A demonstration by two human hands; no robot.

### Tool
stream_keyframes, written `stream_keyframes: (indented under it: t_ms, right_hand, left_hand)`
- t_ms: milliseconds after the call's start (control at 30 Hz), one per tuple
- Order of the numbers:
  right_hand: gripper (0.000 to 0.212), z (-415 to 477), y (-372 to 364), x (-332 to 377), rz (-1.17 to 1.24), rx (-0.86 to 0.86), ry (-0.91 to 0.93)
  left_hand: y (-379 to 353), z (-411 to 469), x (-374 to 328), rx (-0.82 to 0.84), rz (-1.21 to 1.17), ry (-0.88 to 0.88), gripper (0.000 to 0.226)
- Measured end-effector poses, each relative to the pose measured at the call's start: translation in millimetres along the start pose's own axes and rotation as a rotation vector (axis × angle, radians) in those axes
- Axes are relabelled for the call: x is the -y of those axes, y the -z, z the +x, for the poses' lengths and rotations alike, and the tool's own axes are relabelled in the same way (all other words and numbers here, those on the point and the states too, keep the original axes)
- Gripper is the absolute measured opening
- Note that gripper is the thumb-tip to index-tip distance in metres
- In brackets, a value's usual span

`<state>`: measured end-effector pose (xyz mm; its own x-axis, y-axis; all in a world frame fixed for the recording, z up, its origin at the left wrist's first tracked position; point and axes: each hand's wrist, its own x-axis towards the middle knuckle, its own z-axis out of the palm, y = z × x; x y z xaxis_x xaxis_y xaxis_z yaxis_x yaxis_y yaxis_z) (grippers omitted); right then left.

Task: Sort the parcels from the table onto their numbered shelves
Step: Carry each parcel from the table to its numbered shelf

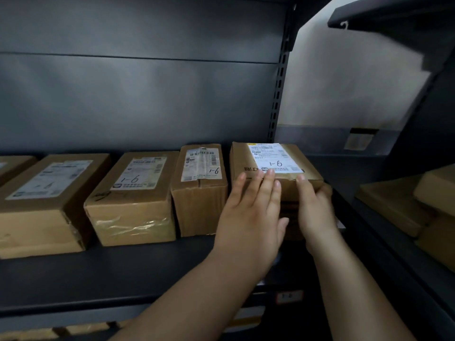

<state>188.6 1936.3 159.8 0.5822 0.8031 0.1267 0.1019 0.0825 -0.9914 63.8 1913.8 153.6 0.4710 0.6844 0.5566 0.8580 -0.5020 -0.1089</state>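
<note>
Row of brown cardboard parcels flat on dark metal shelf (118,269), white labels facing up; rightmost parcel (242,157) at shelf's right end, label with handwritten number, left hand (248,212) flat against its front, right hand (314,207) gripping its right front corner; narrow parcel (199,193) just left of it, marked "1-6", taped seam; taped parcel (133,200) next, handwritten number; big parcel (46,200) further left; another parcel (12,166) cut off at left edge.

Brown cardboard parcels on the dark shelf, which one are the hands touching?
The rightmost brown cardboard parcel in the row: left hand flat against its front, right hand wrapping its right corner. The other parcels stand untouched.
</note>
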Motion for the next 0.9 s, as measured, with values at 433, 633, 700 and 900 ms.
stream_keyframes:
  t_ms: [433, 633, 700, 900]
  right_hand:
    - [0.039, 15.1, -26.1, 9.2, -0.017, 0.086, -0.053]
    - [0.039, 13.5, -35.4, 8.2, -0.011, 0.079, -0.058]
    - [0.042, 11.4, -38.1, 8.6, -0.015, 0.086, -0.065]
    - [0.053, 8.0, -36.5, 8.2, -0.059, 0.127, -0.082]
  left_hand:
    - [-13.1, 11.9, 22.6, -0.06, 0.079, 0.062, 0.063]
    - [-16.1, 11.1, 34.2, -0.087, 0.085, 0.046, 0.062]
    - [-16.9, 10.8, 37.0, -0.083, 0.099, 0.053, 0.061]
    - [-17.2, 7.7, 43.6, -0.047, 0.088, 0.037, 0.061]
